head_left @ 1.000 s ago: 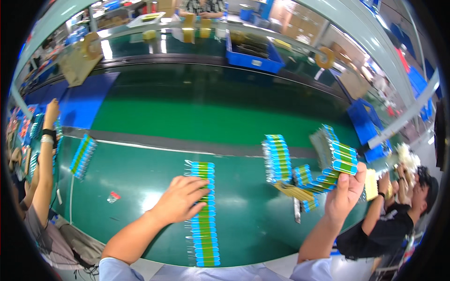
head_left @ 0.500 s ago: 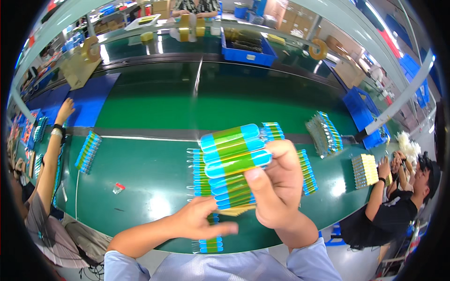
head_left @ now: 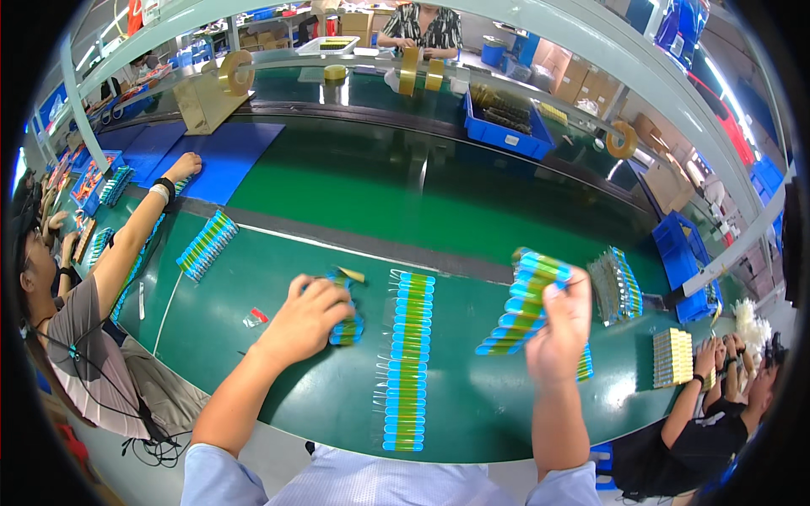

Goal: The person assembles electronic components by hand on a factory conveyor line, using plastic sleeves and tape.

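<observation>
In my right hand [head_left: 564,329] is a fan of overlapping blue-and-green round-ended strips [head_left: 527,304], pinched by its right edge above the green table. My left hand [head_left: 312,314], to the left, curls over a smaller bundle of blue-and-green strips [head_left: 346,325]; its fingers hide much of it and motion blurs it. Between my hands lies a long column of overlapping blue-and-green strips [head_left: 411,363], with thin wire-like loops along its left side. More strips [head_left: 585,363] lie partly hidden behind my right hand.
Another row of strips [head_left: 207,244] lies on the left; a stack [head_left: 618,287] stands at the right beside a blue bin [head_left: 682,266]. A small red-and-white packet [head_left: 256,317] lies nearby. Co-workers sit on both sides, one co-worker's arm [head_left: 139,228] reaching over a blue mat [head_left: 240,156].
My hands have parted: the left has moved left with some strips, the right has moved right with its fan. The column between them is now uncovered. The view has shifted.
</observation>
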### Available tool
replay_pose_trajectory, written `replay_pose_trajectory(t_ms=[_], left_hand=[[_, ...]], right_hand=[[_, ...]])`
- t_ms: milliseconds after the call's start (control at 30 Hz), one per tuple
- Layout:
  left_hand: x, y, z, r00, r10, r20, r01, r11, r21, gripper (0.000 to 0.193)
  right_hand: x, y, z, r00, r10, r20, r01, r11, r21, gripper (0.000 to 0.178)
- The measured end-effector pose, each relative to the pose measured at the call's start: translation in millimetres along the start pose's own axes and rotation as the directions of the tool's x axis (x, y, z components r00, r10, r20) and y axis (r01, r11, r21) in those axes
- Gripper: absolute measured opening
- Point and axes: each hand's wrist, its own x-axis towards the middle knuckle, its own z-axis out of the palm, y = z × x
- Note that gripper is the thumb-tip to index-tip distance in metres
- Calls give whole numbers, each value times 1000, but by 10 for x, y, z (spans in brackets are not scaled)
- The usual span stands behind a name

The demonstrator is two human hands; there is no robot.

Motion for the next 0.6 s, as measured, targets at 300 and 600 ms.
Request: replay_pose_trajectory(t_ms=[300, 600], left_hand=[[-27, 88, -581, 917, -148, 371, 284, 894, -346, 61], [785, 361, 532, 998, 55, 44, -44, 976, -215, 50]], right_hand=[[147, 646, -199, 980, 185, 69, -187, 982, 17, 21], [1035, 1573, 316, 976, 215, -16, -214, 976, 44, 14]])
